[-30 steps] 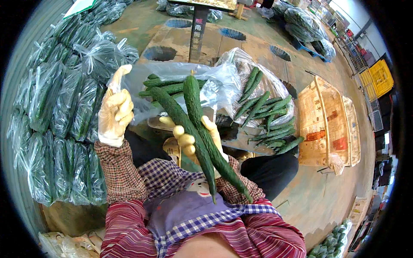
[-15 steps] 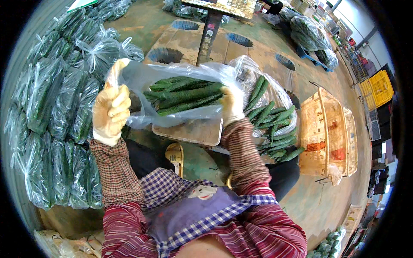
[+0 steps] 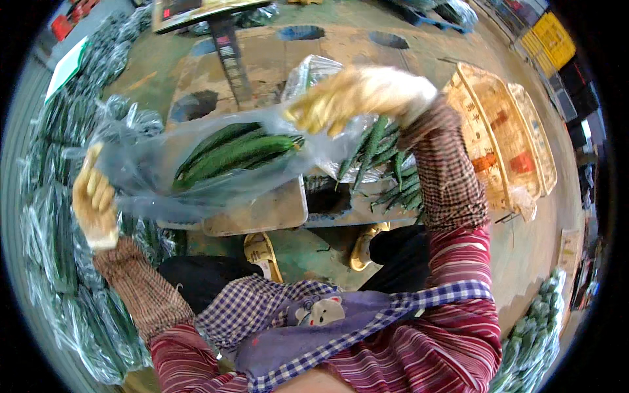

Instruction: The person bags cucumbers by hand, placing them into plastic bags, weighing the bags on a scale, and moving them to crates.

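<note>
A clear plastic bag (image 3: 137, 190) with several long cucumbers (image 3: 229, 157) inside lies over a metal tray (image 3: 255, 216). My left hand (image 3: 95, 196), in a cream glove, grips the bag's left end. My right hand (image 3: 347, 98), also gloved and smeared by motion, has its fingers curled on the bag's upper right edge. Right of the bag, beneath my right hand, loose cucumbers (image 3: 377, 144) lie on crumpled plastic.
Bagged cucumbers (image 3: 59, 242) are piled along my left and at lower right (image 3: 537, 327). A display post (image 3: 229, 65) rises from a stand behind the tray. Stained cream crates (image 3: 491, 144) stand at right, a yellow crate (image 3: 547, 42) farther back. My slippered feet (image 3: 262, 255) are below the tray.
The two cucumbers formerly held in my right hand now appear among those in the bag. My right hand has risen to the bag's upper edge; my left hand has moved left and lower in view.
</note>
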`<state>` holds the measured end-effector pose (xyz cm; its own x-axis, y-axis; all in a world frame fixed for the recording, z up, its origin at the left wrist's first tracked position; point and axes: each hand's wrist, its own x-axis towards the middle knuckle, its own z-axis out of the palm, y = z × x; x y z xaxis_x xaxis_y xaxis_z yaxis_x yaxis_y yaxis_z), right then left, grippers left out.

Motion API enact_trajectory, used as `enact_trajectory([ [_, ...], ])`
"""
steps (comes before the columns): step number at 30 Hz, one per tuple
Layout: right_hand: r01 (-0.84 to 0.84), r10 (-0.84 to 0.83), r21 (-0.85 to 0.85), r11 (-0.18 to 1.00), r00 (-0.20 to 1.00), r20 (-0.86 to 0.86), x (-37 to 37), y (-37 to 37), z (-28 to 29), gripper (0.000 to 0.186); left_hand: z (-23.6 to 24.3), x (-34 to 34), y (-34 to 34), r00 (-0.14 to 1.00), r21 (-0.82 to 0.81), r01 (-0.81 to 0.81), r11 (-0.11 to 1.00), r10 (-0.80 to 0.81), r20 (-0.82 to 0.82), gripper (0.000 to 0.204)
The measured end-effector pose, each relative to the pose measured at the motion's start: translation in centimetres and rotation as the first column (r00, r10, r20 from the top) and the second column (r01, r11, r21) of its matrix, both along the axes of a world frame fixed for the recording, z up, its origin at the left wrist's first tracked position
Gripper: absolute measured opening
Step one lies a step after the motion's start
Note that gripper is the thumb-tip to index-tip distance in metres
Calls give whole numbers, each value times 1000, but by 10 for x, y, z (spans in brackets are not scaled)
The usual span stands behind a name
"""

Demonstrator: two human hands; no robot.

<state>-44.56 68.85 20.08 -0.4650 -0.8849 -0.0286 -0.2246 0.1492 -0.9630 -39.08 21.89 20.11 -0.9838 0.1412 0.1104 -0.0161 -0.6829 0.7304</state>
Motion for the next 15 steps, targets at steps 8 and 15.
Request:
enact_trajectory([
  [8,902,-933,295,316,352,-77,-97,79,-255,29,-73,-29,36,974,35,-148,988,152,-169,46],
  [15,969,-968,200,145,181,-174,-119,-43,-283,36,-72,-35,78,968,-183,-231,956,207,-139,52],
])
